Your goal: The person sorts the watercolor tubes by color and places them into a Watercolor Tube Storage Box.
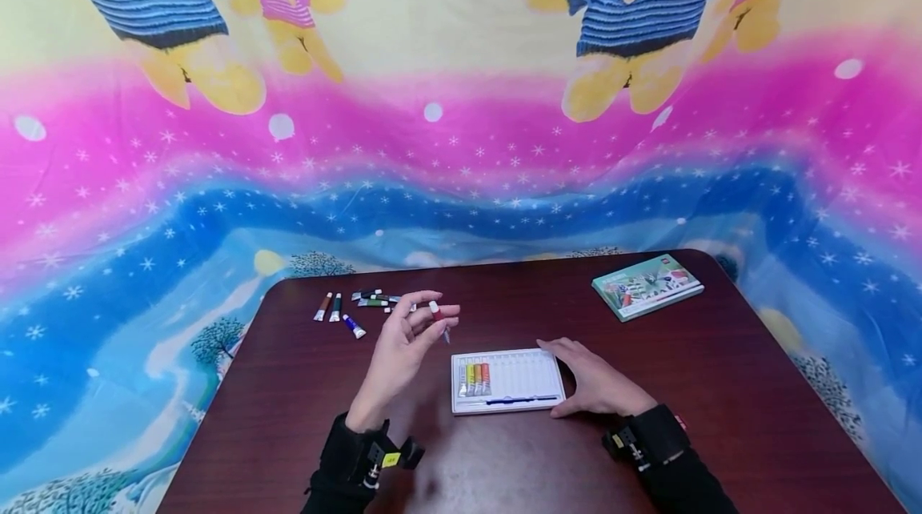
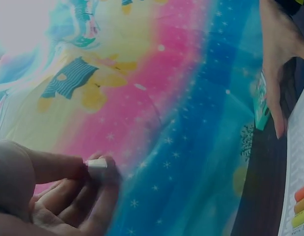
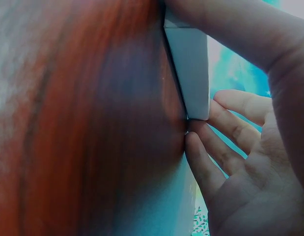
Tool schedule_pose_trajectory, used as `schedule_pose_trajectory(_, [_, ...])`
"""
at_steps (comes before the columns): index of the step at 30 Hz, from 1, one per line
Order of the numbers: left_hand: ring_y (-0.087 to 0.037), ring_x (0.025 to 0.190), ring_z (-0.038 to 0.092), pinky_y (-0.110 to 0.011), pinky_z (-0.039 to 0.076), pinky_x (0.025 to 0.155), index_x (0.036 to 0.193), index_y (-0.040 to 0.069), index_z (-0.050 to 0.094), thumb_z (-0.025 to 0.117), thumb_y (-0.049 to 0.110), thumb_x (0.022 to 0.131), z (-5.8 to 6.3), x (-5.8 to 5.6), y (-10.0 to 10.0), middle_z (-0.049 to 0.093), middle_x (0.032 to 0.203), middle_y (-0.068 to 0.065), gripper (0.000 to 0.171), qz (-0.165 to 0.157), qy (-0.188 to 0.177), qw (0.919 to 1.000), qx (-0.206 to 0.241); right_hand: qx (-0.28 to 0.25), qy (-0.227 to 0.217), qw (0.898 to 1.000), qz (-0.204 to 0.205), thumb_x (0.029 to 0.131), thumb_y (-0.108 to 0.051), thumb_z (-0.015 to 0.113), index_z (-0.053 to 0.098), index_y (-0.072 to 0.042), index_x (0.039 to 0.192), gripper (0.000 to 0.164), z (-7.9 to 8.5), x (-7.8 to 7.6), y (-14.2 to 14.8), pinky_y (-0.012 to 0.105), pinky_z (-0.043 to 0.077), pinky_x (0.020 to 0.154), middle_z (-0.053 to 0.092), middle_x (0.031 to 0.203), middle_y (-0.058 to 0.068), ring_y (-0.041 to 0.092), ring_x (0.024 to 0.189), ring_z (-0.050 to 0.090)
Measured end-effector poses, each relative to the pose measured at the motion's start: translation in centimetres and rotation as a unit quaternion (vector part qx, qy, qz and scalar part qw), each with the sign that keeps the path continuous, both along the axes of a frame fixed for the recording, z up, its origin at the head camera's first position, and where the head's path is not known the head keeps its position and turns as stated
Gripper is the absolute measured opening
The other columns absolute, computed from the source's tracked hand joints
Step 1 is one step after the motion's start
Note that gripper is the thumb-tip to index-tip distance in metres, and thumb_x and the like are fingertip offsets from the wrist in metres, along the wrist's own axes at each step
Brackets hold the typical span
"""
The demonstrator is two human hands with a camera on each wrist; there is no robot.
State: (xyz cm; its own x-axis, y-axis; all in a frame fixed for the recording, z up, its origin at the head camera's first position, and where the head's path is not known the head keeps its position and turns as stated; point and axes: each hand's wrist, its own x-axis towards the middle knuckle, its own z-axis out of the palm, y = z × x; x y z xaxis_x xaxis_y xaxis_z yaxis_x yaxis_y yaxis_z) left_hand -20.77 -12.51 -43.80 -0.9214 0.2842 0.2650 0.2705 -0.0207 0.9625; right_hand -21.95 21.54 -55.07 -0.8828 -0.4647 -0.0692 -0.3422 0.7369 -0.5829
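Observation:
My left hand (image 1: 406,338) is raised to the left of a white plastic tray (image 1: 529,374), pinching a small red paint tube (image 1: 435,311) with a white cap between thumb and fingers. In the left wrist view, the tube's white cap (image 2: 97,164) shows at the fingertips. Several paint tubes (image 1: 475,379), yellow to red, lie side by side in the tray's left slots. A dark blue paintbrush (image 1: 522,400) lies along its front groove. My right hand (image 1: 601,382) holds the tray's right end, thumb at the near corner and fingers at the far one.
Loose paint tubes (image 1: 353,327) in brown, green and blue lie at the back left of the dark wooden table (image 1: 302,426). A green printed box (image 1: 648,287) lies at the back right. A patterned cloth (image 1: 461,162) hangs behind the table.

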Motion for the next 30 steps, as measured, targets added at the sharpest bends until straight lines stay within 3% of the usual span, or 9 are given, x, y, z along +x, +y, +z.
schedule_pose_trajectory(4, [-0.021,0.115,0.071,-0.032,0.059,0.097,0.153,0.01,0.035,0.049,0.008,0.11,-0.09,-0.08,0.17,0.061,0.14,-0.027,0.046,-0.038,0.01,0.999,0.024,0.001,0.002,1.0,0.0,0.069,-0.047,0.096,0.039,-0.016,0.16,0.112,-0.01,-0.01,0.01,0.053,0.048,0.108,0.047,0.153,0.009,0.029,0.137,0.047])
schedule_pose_trajectory(8, [-0.023,0.112,0.071,-0.038,0.059,0.096,0.155,0.01,0.033,0.043,0.009,0.112,-0.09,-0.02,0.19,0.054,0.147,-0.027,0.044,-0.057,0.014,0.9974,0.042,0.004,0.003,1.0,-0.002,0.069,-0.047,0.096,0.039,-0.017,0.16,0.111,-0.05,-0.01,-0.01,0.053,0.048,0.107,0.047,0.153,0.009,0.028,0.137,0.047])
schedule_pose_trajectory(14, [-0.028,0.113,0.071,-0.037,0.059,0.097,0.161,0.017,0.035,0.047,0.007,0.11,-0.09,0.09,0.12,0.049,0.156,-0.02,0.053,-0.055,0.013,0.9983,0.015,0.004,0.002,1.0,-0.006,0.069,-0.046,0.096,0.04,-0.017,0.16,0.112,-0.12,0.03,-0.07,0.052,0.048,0.107,0.047,0.153,0.009,0.028,0.137,0.047])
schedule_pose_trajectory(17, [-0.022,0.113,0.072,-0.039,0.059,0.097,0.163,0.019,0.032,0.051,0.004,0.108,-0.11,0.07,0.06,0.047,0.158,-0.019,0.06,-0.058,0.011,0.9982,0.011,0.004,0.003,1.0,-0.005,0.069,-0.046,0.096,0.04,-0.017,0.16,0.112,-0.12,0.04,-0.08,0.052,0.049,0.107,0.047,0.153,0.009,0.028,0.137,0.047])
schedule_pose_trajectory(24, [-0.022,0.103,0.076,-0.039,0.061,0.091,0.153,0.01,0.045,0.056,0.007,0.107,-0.22,-0.11,0.02,0.059,0.145,-0.023,0.048,-0.053,0.011,0.9985,-0.002,-0.001,0.001,1.0,0.001,0.069,-0.046,0.096,0.039,-0.016,0.16,0.111,0.01,-0.02,-0.05,0.053,0.048,0.107,0.047,0.153,0.009,0.029,0.138,0.046])
schedule_pose_trajectory(30, [-0.018,0.105,0.076,-0.034,0.059,0.095,0.155,0.017,0.048,0.057,0.009,0.107,-0.04,0.03,0.01,0.057,0.139,-0.022,0.05,-0.054,0.007,0.9981,-0.028,-0.001,-0.001,1.0,-0.002,0.069,-0.046,0.096,0.039,-0.016,0.161,0.111,0.0,0.06,-0.06,0.052,0.049,0.106,0.047,0.154,0.009,0.029,0.138,0.046])
